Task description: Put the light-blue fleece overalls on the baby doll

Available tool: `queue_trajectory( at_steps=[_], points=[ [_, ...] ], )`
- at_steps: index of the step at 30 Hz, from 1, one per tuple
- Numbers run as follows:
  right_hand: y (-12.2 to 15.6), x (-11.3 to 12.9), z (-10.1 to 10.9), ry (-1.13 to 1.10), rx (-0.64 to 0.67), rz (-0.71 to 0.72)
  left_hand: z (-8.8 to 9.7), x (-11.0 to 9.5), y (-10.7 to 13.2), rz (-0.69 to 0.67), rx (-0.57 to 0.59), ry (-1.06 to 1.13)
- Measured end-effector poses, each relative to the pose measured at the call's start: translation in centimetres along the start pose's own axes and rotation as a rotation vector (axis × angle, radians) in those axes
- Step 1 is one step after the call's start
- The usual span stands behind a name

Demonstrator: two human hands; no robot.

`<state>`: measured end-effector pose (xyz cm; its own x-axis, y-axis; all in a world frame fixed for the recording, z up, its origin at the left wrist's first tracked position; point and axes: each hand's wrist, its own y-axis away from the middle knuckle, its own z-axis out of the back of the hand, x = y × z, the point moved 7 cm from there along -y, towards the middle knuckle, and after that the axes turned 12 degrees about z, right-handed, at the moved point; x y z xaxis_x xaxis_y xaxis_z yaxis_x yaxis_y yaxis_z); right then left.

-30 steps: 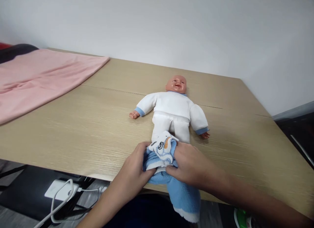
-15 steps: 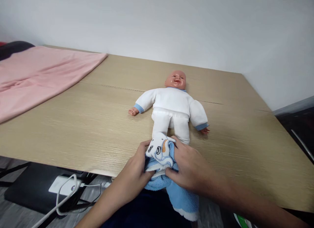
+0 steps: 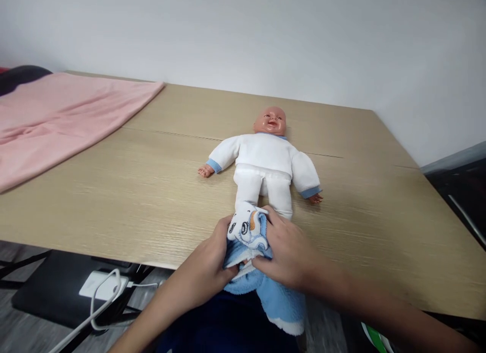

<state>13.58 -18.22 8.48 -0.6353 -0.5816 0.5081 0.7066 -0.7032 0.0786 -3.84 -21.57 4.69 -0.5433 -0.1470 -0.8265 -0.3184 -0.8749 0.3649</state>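
A baby doll [image 3: 266,163] in a white top and white trousers lies on its back on the wooden table [image 3: 132,191], head toward the wall. At its feet, near the table's front edge, both my hands grip a bunched light-blue fleece garment [image 3: 250,236] with a white embroidered patch. My left hand [image 3: 210,264] pinches its left side, fingers closed. My right hand [image 3: 288,251] clasps its right side, fingers wrapped over the cloth. One blue leg of the garment [image 3: 283,305] hangs below the table edge.
A pink cloth [image 3: 56,115] is spread over the table's far left. A white power adapter with a cable [image 3: 98,292] lies on a dark case on the floor at the lower left. A white wall stands behind the table.
Both hands have pushed the blue garment a little farther up toward the doll's legs. The doll itself has not moved.
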Motion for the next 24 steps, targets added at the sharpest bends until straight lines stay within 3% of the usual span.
queue_trajectory(
  at_steps=[8, 15, 18, 21, 24],
  points=[
    [1.0, 0.8, -0.2, 0.01, 0.02, 0.117, -1.1, -0.3, -0.6, -0.138, -0.214, -0.237],
    [1.8, 0.7, -0.7, -0.017, 0.068, 0.123, -0.3, 0.0, -0.3, -0.079, -0.266, -0.196],
    [1.8, -0.3, -1.1, -0.117, 0.008, 0.066, -0.1, 0.2, -0.5, -0.06, -0.23, -0.075],
    [1.5, -1.1, -1.2, -0.23, -0.104, 0.034, 0.2, 0.6, -0.8, -0.065, -0.199, 0.238],
    [1.3, -1.6, -0.8, -0.331, -0.255, 0.001, 0.6, 1.3, -1.1, -0.025, -0.241, 0.529]
  ],
)
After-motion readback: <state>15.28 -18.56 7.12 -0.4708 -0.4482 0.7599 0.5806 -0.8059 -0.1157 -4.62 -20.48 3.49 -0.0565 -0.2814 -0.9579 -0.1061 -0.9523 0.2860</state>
